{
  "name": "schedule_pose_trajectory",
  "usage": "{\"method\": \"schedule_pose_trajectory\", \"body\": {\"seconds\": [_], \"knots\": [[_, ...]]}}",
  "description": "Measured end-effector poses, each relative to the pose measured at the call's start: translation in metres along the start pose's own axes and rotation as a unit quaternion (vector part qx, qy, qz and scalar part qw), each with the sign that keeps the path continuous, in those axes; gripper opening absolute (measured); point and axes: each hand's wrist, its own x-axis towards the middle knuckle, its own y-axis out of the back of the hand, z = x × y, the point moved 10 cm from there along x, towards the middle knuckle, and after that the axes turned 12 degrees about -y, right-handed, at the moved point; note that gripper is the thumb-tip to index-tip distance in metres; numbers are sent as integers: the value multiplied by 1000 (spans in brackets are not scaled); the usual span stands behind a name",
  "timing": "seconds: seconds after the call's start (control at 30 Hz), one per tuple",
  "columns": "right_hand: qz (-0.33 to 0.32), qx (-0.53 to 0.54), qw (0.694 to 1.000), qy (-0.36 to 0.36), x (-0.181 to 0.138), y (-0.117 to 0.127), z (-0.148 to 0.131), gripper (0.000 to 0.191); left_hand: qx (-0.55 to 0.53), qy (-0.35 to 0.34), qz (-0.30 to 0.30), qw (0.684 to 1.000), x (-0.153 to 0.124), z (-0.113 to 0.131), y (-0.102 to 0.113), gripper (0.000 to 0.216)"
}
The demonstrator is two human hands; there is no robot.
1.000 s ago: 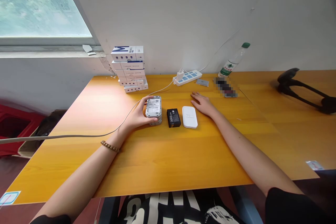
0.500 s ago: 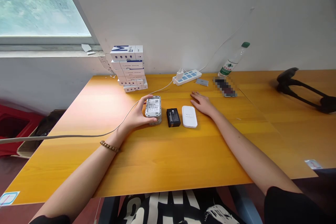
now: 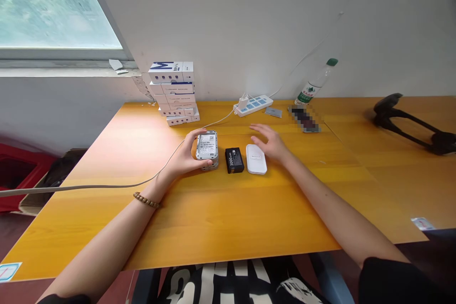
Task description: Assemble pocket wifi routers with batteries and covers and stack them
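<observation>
1. A stack of white boxes point(image 3: 174, 92) stands on the yellow wooden table point(image 3: 228, 228) by the wall;
2. a white power strip point(image 3: 253, 105) holds a plugged-in adapter point(image 3: 243, 102);
3. a pale cable point(image 3: 107, 186) runs left off the table;
4. a clear plastic bottle point(image 3: 315, 83) with a green cap tilts against the wall;
5. a black stand point(image 3: 409, 123) lies at the right;
6. a red crate point(image 3: 17, 175) sits low under the window point(image 3: 53, 4).

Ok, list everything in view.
Stacked devices: one stack, white, mid-table.
Battery pack: one, black, right of the stack.
Rounded device: one, white, right of the battery pack.
Boxes: one stack, white, by the wall.
Power strip: one, white, by the wall.
Water bottle: one, clear with green cap, tilted against the wall.
Stand: one, black, far right.
Table: one, orange wood, under everything.
Bead bracelet: one, brown, left wrist.
Left hand: around the stack.
Right hand: open, beside the rounded device.
</observation>
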Motion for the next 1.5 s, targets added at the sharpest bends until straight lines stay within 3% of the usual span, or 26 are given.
{"method": "schedule_pose_trajectory", "body": {"seconds": [0.1, 0.2, 0.27, 0.33, 0.43, 0.53, 0.6, 0.73, 0.87, 1.03, 1.2, 1.33, 1.5], "knots": [[-107, 14, 992, 66, -18, -24, -45, 42, 51, -80, 16, 995, 5, 26, 6, 91], [-185, -14, 979, 81, -33, -42, -65, 55, 85, -171, 5, 982, 5, 75, -2, 92], [-208, -30, 975, 79, -38, -48, -69, 61, 52, -205, -45, 976, 1, 110, -23, 94], [-214, -35, 973, 82, -40, -50, -69, 60, -9, -197, -118, 973, -8, 137, -54, 93], [-203, -33, 974, 93, -41, -50, -69, 58, -57, -145, -241, 958, -32, 152, -105, 93], [-178, -18, 977, 116, -40, -46, -70, 60, -45, -124, -304, 944, -52, 147, -137, 95], [-149, -8, 980, 133, -37, -36, -72, 58, -12, -114, -318, 941, -58, 136, -146, 98], [-93, -12, 987, 129, -32, -4, -79, 50, 51, -82, -303, 948, -59, 118, -147, 102], [-100, -39, 990, 92, -43, 18, -97, 39, 86, -61, -246, 964, -62, 107, -145, 102], [-153, -36, 984, 88, -95, 4, -115, 40, 82, -42, -185, 978, -75, 98, -135, 108], [-147, -18, 986, 78, -139, -19, -112, 52, 26, -4, -151, 988, -79, 93, -122, 101], [-148, -20, 986, 69, -149, -31, -107, 56, 15, 4, -133, 991, -78, 89, -120, 103], [-145, -16, 986, 75, -149, -37, -104, 44, 28, -2, -138, 990, -75, 90, -122, 115]]}}
